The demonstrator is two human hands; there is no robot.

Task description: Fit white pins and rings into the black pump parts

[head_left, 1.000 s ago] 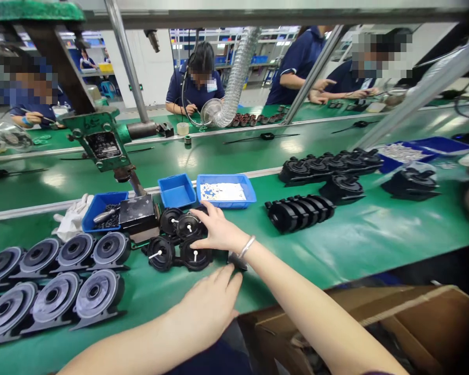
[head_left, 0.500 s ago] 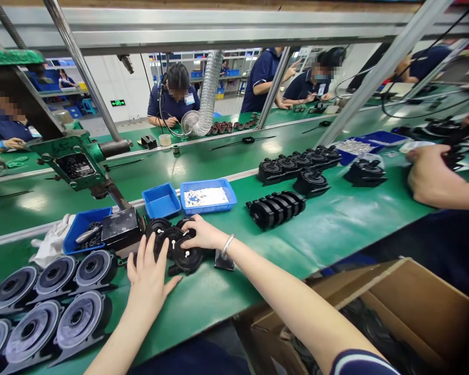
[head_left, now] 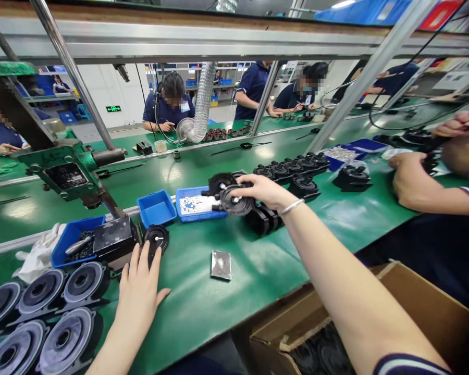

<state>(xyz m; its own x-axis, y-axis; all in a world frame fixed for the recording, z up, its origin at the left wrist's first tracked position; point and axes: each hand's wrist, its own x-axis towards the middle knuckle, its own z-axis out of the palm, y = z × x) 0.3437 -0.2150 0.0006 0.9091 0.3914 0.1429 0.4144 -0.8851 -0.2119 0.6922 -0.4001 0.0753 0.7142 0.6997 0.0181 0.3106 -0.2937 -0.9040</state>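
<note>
My right hand [head_left: 263, 191] grips several round black plastic housings [head_left: 234, 200] with small white pins in their middles. It carries them in the air in front of the blue tray of small white parts [head_left: 195, 205], close to a row of black housings [head_left: 261, 221] on the green bench. My left hand [head_left: 140, 278] rests with fingers spread, its fingertips at a single round black housing [head_left: 156, 238] that has a white pin. This housing lies beside the black block under the press [head_left: 115, 237]. Whether the left fingers press on it I cannot tell.
Large round grey-and-black covers [head_left: 68, 333] stand in rows at the left. An empty blue tray [head_left: 156, 207] and a small metal plate [head_left: 221, 264] lie on the bench. A cardboard box [head_left: 410, 297] stands below the edge. A co-worker's arms [head_left: 426, 182] reach in at right.
My right hand has lifted several housings from beside the press and moved them right and away from me. One housing stays by my left hand, and the metal plate is now uncovered.
</note>
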